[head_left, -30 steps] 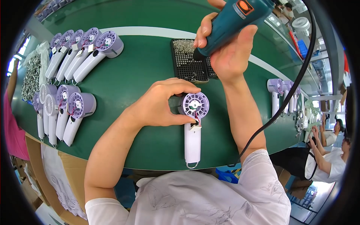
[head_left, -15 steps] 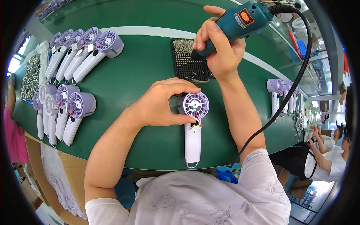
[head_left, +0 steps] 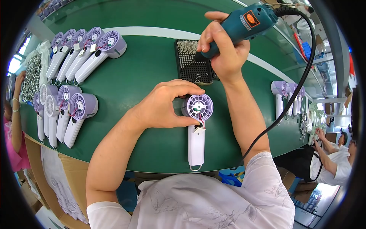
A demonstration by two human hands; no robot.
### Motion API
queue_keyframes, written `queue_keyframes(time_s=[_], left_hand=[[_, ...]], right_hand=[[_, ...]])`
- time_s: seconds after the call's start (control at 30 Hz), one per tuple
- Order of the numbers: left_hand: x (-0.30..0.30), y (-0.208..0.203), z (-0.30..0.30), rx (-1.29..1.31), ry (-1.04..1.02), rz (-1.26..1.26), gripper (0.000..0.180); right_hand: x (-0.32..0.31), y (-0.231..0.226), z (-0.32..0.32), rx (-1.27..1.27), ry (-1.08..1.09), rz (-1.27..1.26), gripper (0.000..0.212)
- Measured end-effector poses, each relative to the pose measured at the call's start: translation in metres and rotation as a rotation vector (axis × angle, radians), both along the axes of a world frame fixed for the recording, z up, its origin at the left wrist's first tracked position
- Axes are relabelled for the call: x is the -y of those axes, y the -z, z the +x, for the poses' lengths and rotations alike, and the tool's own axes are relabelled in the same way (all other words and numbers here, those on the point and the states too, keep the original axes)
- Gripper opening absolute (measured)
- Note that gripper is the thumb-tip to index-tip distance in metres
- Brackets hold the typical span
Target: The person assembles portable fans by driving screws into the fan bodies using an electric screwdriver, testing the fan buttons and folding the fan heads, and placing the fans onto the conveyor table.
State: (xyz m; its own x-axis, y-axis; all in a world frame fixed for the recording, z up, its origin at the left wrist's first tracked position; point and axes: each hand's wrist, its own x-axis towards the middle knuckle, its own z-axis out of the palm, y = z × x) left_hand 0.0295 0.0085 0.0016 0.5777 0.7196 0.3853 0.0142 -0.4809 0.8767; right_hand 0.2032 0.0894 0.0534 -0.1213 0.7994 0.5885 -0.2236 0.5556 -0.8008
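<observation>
A handheld fan (head_left: 196,147) with a purple round head and white handle lies on the green table in front of me, wire loop toward me. Its head is uncovered, showing spokes, a white centre plate and red and black wires. My left hand (head_left: 164,103) grips the head from the left, fingers above and thumb at the neck. My right hand (head_left: 228,51) is closed around a teal electric screwdriver (head_left: 244,23) with a black cable. The driver's dark tip is over a black screw tray (head_left: 192,70) holding many small screws; I cannot tell whether it touches one.
Several similar fans (head_left: 89,65) lie in a row at the far left, with another group (head_left: 70,110) nearer. A bag of metal loops (head_left: 31,78) is beside them. More fans (head_left: 280,89) lie at the right. The cable (head_left: 305,72) arcs past my right arm. Co-workers sit at both sides.
My hands, the fan and the screwdriver are almost where they were. At the far left, a co-worker's arm has come up to the bag of metal loops.
</observation>
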Motion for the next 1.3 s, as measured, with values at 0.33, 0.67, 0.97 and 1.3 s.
queue_keyframes(time_s=[0.33, 0.67, 0.97, 1.3], left_hand=[[0.0, -0.005, 0.001, -0.038, -0.001, 0.004, 0.064], [0.001, -0.003, 0.002, -0.066, -0.005, 0.017, 0.062], [0.001, -0.005, -0.001, -0.075, -0.04, -0.004, 0.062], [0.003, -0.007, 0.001, -0.073, -0.014, -0.033, 0.062]], right_hand=[[0.005, -0.009, -0.018, 0.065, 0.231, -0.11, 0.022], [0.022, -0.03, 0.0, -0.052, 0.271, -0.052, 0.015], [0.088, -0.059, 0.023, -0.241, -0.097, -0.041, 0.022], [0.107, -0.047, 0.006, -0.252, -0.103, -0.139, 0.004]])
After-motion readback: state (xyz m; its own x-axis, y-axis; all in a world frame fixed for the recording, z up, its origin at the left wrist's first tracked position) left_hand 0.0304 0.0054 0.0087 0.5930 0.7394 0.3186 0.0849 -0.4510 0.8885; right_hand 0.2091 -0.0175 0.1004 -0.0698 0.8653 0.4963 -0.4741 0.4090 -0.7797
